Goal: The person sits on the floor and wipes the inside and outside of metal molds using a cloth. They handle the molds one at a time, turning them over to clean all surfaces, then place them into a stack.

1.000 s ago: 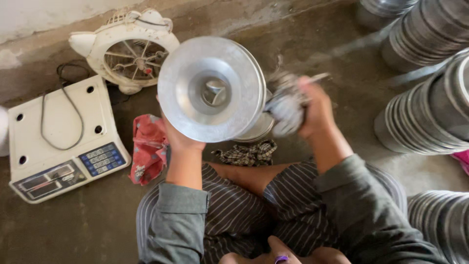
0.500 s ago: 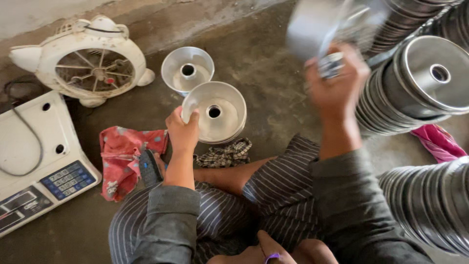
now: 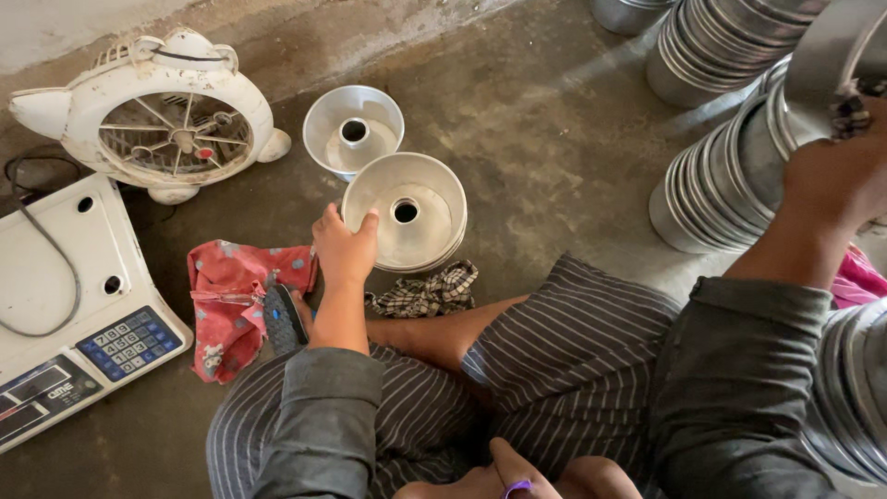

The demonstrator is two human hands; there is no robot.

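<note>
My left hand (image 3: 344, 245) grips the near rim of a small stack of round aluminium ring pans (image 3: 407, 211) on the concrete floor in front of my crossed legs. A single ring pan (image 3: 353, 132) sits just behind that stack. At the right edge, my right hand (image 3: 832, 176) is raised and closed on another metal pan (image 3: 827, 51), together with a dark scrap of cloth (image 3: 850, 115). It holds them over a leaning row of nested pans (image 3: 721, 189).
A white fan (image 3: 166, 111) lies at the back left, with a white weighing scale (image 3: 65, 305) in front of it. A red cloth (image 3: 226, 296), a sandal (image 3: 282, 316) and a checked rag (image 3: 425, 291) lie by my knees. More pan stacks (image 3: 730, 46) stand at top right and lower right (image 3: 859, 388).
My right hand carried the pan from the middle over to the stacks on the right. My left hand came down onto the pan stack on the floor.
</note>
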